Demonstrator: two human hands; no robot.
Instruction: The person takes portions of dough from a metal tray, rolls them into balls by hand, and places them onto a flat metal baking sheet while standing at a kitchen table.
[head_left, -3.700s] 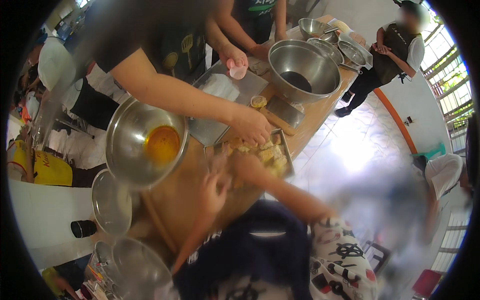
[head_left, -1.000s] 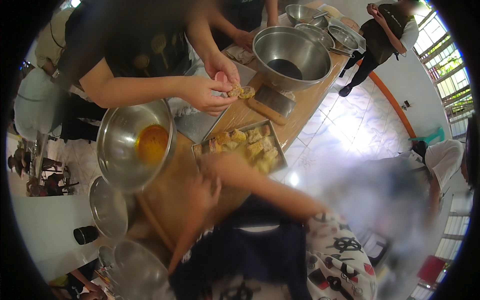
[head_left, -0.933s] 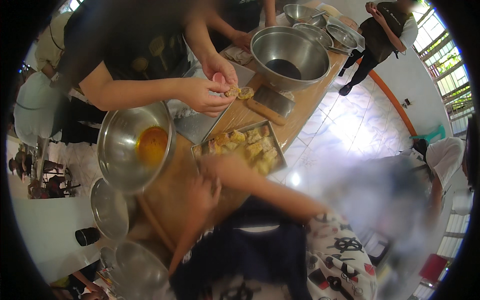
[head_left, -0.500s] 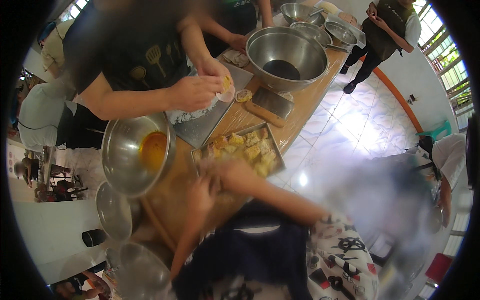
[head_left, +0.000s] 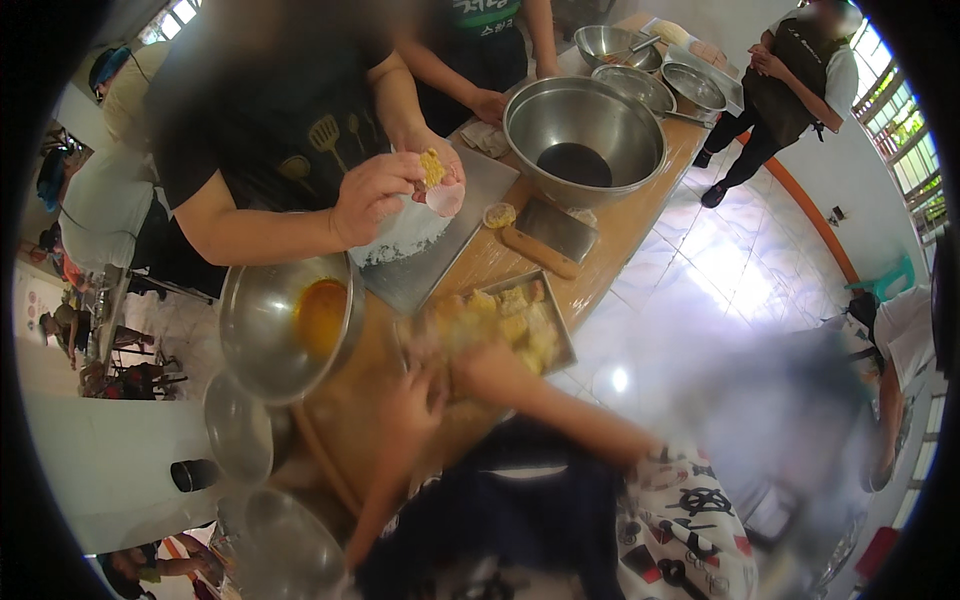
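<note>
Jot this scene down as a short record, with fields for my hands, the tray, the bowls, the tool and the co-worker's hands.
Left hand: by the tray's near side, blurred; grip unclear
Right hand: at the tray's near edge, blurred; grip unclear
Tray: metal, holding golden-yellow pieces
Left bowl: steel, orange liquid inside
Far bowl: steel, dark at the bottom
Tool: broad metal blade, wooden handle
Co-worker's hands: holding a yellow piece and something pink
</note>
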